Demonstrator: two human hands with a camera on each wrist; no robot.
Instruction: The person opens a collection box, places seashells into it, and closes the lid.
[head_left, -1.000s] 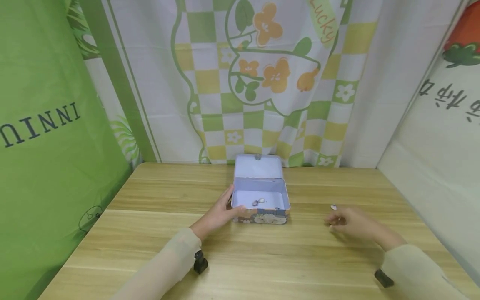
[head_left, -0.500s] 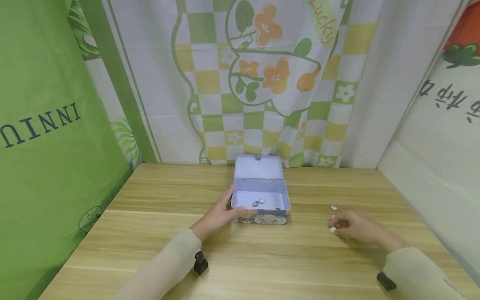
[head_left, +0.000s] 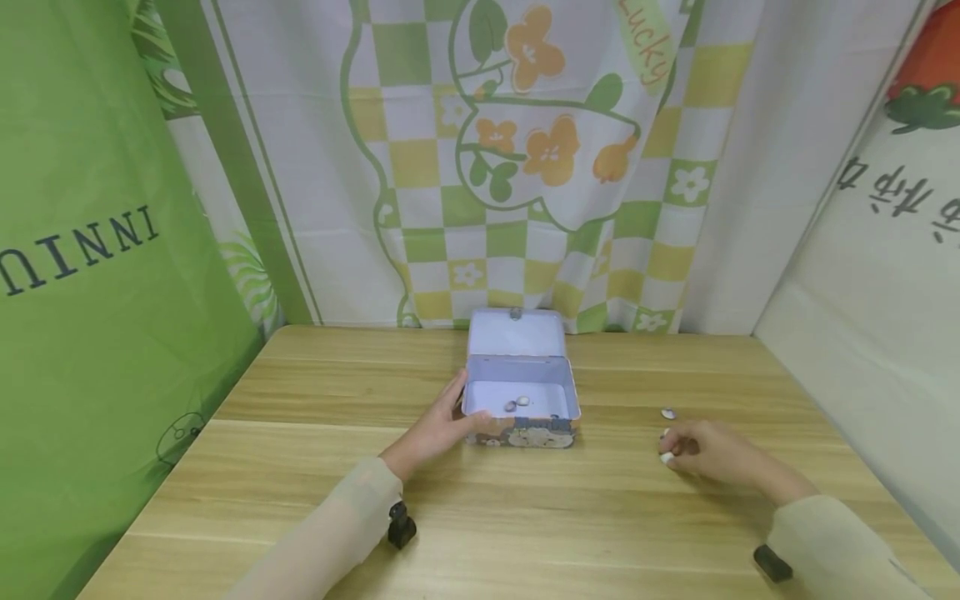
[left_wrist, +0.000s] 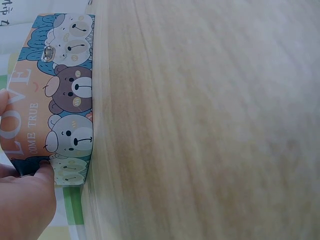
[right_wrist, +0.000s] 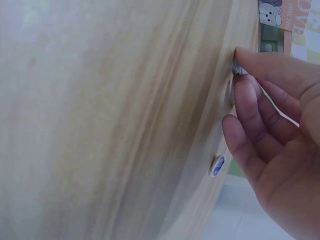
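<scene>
A tin box (head_left: 521, 433) with bear faces on its front stands on the table, lid raised, a few small pieces (head_left: 522, 402) on its floor. My left hand (head_left: 442, 421) grips its left side, thumb across the front corner, as the left wrist view also shows. To the right, my right hand (head_left: 705, 450) is low over the table, thumb and index finger pinching a small whitish piece (head_left: 666, 458). Another small piece lies under the fingers, partly hidden. Just beyond this hand lies a small oval piece (right_wrist: 218, 166), white with a blue middle.
The wooden table (head_left: 315, 383) ends at a patterned curtain (head_left: 540, 167) behind the box. A green cloth (head_left: 97, 250) hangs on the left and a pale cloth (head_left: 870, 333) on the right. A thin dark cable (head_left: 180, 433) shows at the table's left edge.
My right hand has settled slightly down and to the right, and a whitish piece now shows at its fingertips. The left hand and the tin box have stayed in place.
</scene>
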